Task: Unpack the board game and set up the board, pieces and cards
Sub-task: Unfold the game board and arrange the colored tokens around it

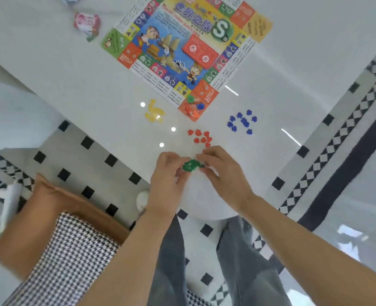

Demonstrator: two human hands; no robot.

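White surface, near edge: both hands, left hand and right hand, pinch the green pieces, likely gathering them by colour like the red pieces.

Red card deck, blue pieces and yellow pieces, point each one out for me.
Red card deck (199,53), head view, middle of its top card.
Blue pieces (242,122), head view, centre of the cluster.
Yellow pieces (153,111), head view, middle of the pile.

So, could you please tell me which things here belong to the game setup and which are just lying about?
Game setup: game board, red card deck, green pieces held by both hands, red pieces, blue pieces, yellow pieces.
Lying about: pink packet, houndstooth cushion.
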